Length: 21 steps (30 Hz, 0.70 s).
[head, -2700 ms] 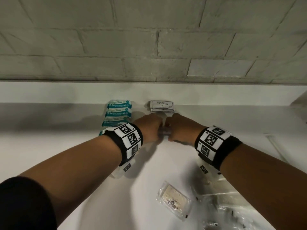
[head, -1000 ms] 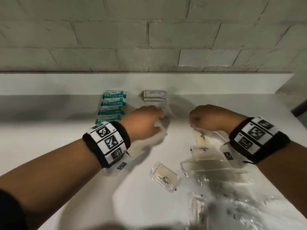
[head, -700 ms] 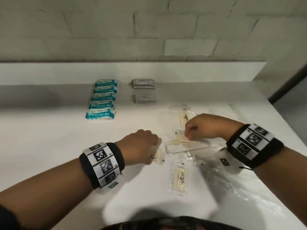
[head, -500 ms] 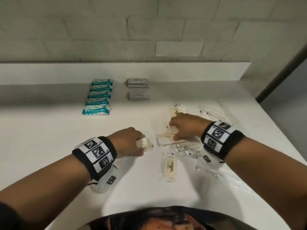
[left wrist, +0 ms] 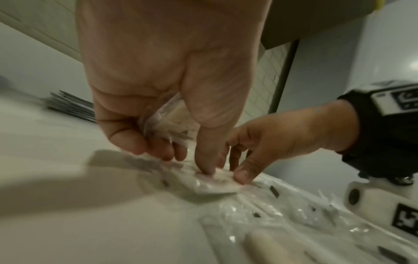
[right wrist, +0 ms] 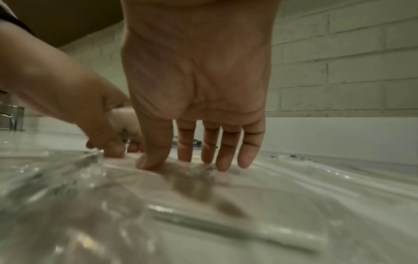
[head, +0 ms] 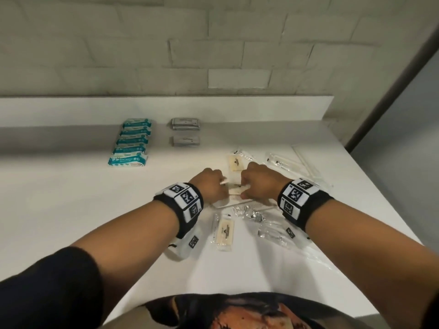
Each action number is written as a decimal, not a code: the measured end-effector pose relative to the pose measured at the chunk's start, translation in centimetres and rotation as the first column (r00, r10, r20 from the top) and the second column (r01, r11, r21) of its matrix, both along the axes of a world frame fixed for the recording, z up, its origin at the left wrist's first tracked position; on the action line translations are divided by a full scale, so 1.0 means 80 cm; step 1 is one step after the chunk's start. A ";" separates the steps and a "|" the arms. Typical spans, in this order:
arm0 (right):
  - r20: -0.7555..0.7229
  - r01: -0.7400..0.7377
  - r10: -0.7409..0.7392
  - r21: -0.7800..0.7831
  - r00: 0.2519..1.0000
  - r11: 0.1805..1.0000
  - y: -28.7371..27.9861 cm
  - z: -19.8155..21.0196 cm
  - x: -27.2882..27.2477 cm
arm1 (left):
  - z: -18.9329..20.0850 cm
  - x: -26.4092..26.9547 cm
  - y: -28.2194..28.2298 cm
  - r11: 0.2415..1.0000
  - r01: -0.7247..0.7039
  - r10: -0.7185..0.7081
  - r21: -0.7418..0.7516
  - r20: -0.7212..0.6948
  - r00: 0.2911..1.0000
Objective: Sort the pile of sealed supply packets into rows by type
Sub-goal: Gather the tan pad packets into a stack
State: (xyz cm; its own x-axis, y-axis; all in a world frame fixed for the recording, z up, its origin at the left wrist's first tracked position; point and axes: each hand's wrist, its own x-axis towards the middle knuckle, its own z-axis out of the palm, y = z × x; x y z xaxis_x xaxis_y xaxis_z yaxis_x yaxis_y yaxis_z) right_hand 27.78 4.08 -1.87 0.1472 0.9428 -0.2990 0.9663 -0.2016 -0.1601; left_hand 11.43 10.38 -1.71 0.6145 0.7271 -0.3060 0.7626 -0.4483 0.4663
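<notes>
Clear sealed packets (head: pixel 268 224) lie in a loose pile on the white counter (head: pixel 71 210). My left hand (head: pixel 222 184) is at the pile's left edge. In the left wrist view its curled fingers (left wrist: pixel 158 148) hold a small clear packet with a cream pad (left wrist: pixel 167 125), while one finger points down onto a flat packet (left wrist: pixel 214 184) on the counter. My right hand (head: pixel 244 188) is just to its right. In the right wrist view the thumb and straight fingers (right wrist: pixel 221 160) rest their tips on that same flat packet (right wrist: pixel 199 171).
Several teal packets (head: pixel 130 141) form a row at the back left, with grey packets (head: pixel 185 124) in a short row beside them. Cream-pad packets (head: pixel 224 231) (head: pixel 235 162) and long clear packets (head: pixel 280 160) lie loose. A brick wall (head: pixel 213 43) backs the counter, whose edge (head: pixel 380 198) runs on the right.
Both hands came back from the grey row to the clear pile. My left hand took up a cream-pad packet. My right hand moved left until it met the left one.
</notes>
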 end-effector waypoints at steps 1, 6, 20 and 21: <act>-0.035 0.024 -0.024 -0.013 0.999 1.000 0.001 -0.001 0.000 | -0.003 0.004 0.000 1.000 0.016 -0.017 -0.020 -0.038 0.999; 0.015 0.058 -0.056 -0.198 0.998 0.979 0.012 0.011 0.015 | -0.005 0.009 0.005 0.997 0.057 -0.065 -0.054 -0.155 0.986; 0.041 0.286 -0.284 -0.068 0.958 0.956 0.113 0.007 -0.007 | 0.000 -0.065 -0.003 0.939 -0.045 0.141 -0.342 0.259 0.955; 0.027 0.236 -0.235 -0.098 0.972 0.967 0.113 0.008 -0.008 | 0.005 -0.068 -0.011 0.951 0.039 0.036 -0.305 0.237 0.971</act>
